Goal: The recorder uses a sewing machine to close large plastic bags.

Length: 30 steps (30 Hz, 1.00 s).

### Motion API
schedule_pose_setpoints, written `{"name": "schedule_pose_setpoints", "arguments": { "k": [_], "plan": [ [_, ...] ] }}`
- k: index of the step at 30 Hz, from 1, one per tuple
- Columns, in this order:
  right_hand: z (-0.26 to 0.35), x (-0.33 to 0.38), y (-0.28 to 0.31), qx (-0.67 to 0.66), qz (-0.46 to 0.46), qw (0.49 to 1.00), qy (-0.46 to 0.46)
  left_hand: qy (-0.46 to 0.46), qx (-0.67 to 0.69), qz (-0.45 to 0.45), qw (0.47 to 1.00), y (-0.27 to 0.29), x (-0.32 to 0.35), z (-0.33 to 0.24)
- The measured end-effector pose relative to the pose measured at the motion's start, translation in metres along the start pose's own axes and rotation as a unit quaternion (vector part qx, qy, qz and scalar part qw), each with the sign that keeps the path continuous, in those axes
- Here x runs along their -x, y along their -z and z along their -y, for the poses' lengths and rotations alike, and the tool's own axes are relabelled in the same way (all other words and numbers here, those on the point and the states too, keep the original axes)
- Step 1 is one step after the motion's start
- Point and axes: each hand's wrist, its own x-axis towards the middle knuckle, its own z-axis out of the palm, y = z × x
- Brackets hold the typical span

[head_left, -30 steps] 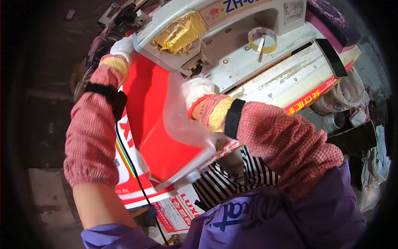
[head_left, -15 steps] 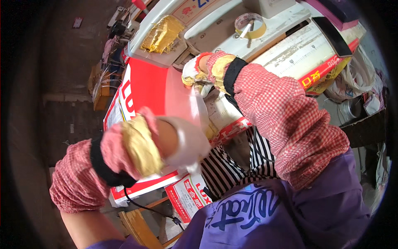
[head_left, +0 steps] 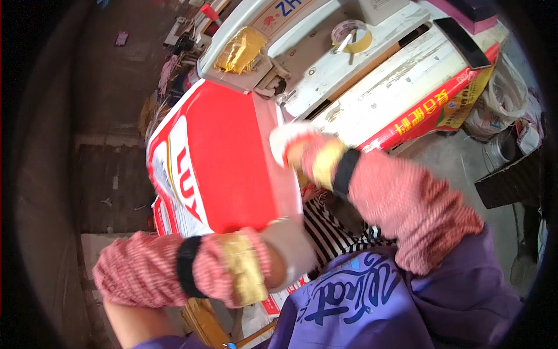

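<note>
One large grey machine (head_left: 308, 49), apparently for sewing, serves as the landmark. On the person's side of it a red-and-white sack (head_left: 232, 157) lies spread, its far edge reaching the machine's head; whether any runs underneath cannot be told. A second ago its translucent right margin curled up; now it lies flatter. The white-gloved left hand (head_left: 290, 247) has shifted from over the sack's middle to its near end, farther from the machine. The right hand (head_left: 290, 142), also gloved, has come away from just below the machine's head to the sack's right margin. Both are blurred, so I cannot tell whether the fingers are clenched on the sack or released. That suggests the work is now on its edges, in front of the machine. On the machine's bed rests a roll of tape (head_left: 363, 45), with a small white stick (head_left: 345, 42) across it.
</note>
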Motion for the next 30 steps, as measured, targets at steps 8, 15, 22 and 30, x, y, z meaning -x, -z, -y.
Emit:
{"name": "schedule_pose_setpoints", "arguments": {
  "k": [8, 15, 22, 30],
  "plan": [
    [0.025, 0.055, -0.006, 0.133, -0.095, 0.97, -0.182, 0.044, 0.024, 0.079, 0.996, 0.035, 0.037, 0.017],
    [0.021, -0.015, -0.016, 0.23, -0.058, 0.961, -0.146, 0.148, 0.034, 0.121, 0.981, 0.027, 0.002, 0.043],
    [0.012, -0.015, -0.015, 0.208, -0.021, 0.969, -0.13, 0.16, 0.039, -0.016, 0.986, -0.001, 0.053, 0.053],
    [0.016, -0.02, -0.029, 0.201, -0.052, 0.969, -0.135, 0.086, 0.049, -0.009, 0.995, -0.005, 0.033, 0.048]
  ]
}}
